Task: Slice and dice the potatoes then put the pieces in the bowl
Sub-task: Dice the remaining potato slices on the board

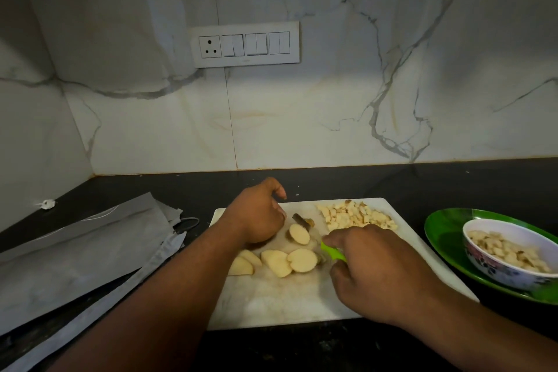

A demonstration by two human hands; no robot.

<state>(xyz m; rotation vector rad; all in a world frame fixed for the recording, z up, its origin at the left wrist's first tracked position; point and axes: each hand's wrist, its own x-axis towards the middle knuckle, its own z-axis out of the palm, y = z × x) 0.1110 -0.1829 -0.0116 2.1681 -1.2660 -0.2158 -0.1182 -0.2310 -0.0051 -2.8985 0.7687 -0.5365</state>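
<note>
The right hand [377, 269] grips a green-handled knife [332, 251]; the left hand [256, 214] curls its fingers beside the slices [297, 258] on the white board [287, 302], holding nothing I can see. Best to steady each pale, moist round with tucked fingertips, cutting strips, then cubes. Dice [356, 216] lie heaped beyond; more fill the bowl [510, 273].

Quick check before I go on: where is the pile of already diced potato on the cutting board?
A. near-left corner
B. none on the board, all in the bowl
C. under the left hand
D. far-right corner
D: the diced pile lies at the far-right corner of the white cutting board, beyond the right hand, with uncut slices nearer the middle.
</note>
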